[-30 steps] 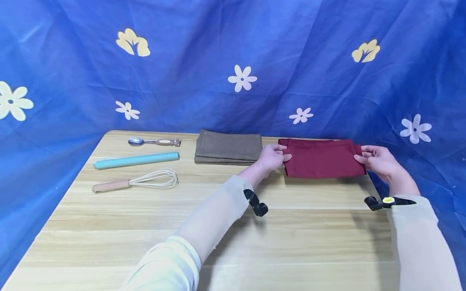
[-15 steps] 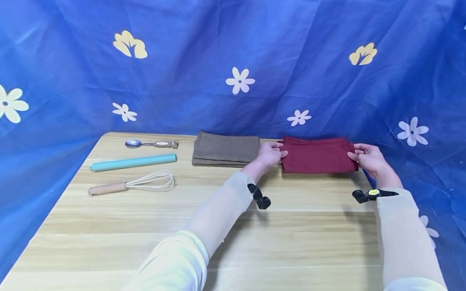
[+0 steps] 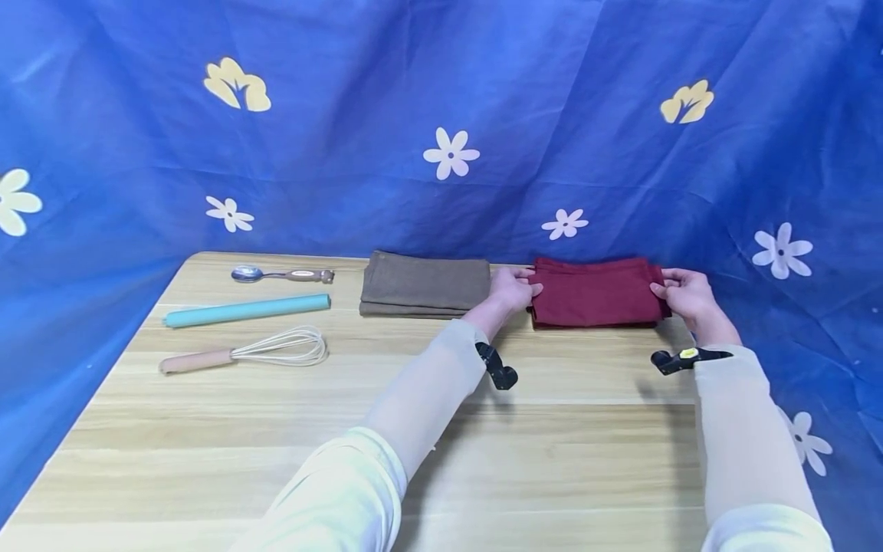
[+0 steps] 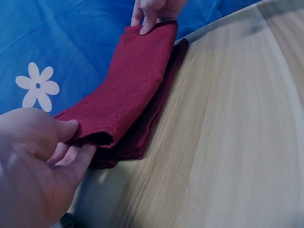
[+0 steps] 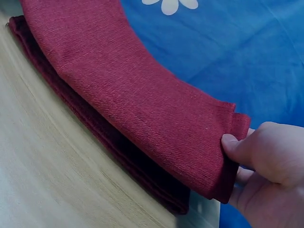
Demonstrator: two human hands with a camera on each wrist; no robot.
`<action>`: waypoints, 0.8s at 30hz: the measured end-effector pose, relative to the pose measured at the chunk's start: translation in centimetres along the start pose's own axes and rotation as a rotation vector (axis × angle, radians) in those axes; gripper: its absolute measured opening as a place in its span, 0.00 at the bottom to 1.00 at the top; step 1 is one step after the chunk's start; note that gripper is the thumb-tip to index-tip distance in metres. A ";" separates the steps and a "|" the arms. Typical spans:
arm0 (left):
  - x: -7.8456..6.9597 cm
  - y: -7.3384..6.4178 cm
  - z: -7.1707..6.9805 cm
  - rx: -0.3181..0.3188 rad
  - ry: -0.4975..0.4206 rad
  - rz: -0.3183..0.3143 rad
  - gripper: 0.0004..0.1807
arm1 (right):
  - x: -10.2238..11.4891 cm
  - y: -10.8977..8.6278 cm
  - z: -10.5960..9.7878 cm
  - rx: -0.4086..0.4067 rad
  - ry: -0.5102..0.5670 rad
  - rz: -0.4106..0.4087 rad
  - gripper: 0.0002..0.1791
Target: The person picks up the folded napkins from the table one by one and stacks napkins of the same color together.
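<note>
A folded dark red cloth (image 3: 596, 295) stretches between the two hands at the back right of the table. My left hand (image 3: 509, 293) pinches its left end, thumb on top and fingers underneath. At its right end, my right hand (image 3: 692, 297) grips the cloth between thumb and fingers. Beneath it another folded red cloth (image 5: 161, 192) lies on the table, largely covered; the left wrist view shows a narrow gap between the two. A folded grey-brown cloth (image 3: 426, 285) lies just left of my left hand.
On the wooden table's (image 3: 310, 460) left side lie a spoon (image 3: 283, 274), a turquoise stick-like roll (image 3: 247, 310) and a whisk (image 3: 244, 353). A blue flowered curtain (image 3: 345, 115) hangs right behind the table's back edge.
Both hands have shifted the held red cloth left and slightly back, lining it up over the lower red cloth. The right arm has moved inward. The view has turned slightly.
</note>
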State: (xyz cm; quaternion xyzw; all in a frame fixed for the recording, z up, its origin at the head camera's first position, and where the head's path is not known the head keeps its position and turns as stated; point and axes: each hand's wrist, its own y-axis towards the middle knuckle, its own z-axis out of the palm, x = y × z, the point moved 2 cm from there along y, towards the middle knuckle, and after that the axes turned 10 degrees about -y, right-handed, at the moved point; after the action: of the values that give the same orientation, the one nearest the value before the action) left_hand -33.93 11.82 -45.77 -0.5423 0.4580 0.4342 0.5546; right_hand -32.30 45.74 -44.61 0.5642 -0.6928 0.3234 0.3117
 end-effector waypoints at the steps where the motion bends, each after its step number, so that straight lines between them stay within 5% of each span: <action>1: 0.0 0.1 0.0 -0.004 0.001 0.005 0.18 | 0.0 0.1 0.1 -0.010 -0.007 0.000 0.26; 14: 1.1 0.4 0.2 0.029 0.051 -0.038 0.19 | -1.0 0.7 1.5 -0.075 -0.170 0.053 0.26; 21: 1.0 -0.1 0.2 0.076 -0.030 -0.106 0.21 | -1.7 0.5 1.7 -0.060 -0.216 0.072 0.26; 24: 1.0 -0.2 0.3 0.064 -0.035 -0.089 0.20 | -1.7 0.7 1.8 -0.079 -0.219 0.088 0.25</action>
State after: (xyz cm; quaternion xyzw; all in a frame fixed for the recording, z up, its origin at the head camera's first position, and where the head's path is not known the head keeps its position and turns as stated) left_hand -33.49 12.05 -46.74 -0.5366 0.4373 0.4037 0.5982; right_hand -32.83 45.39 -47.12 0.5525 -0.7590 0.2457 0.2414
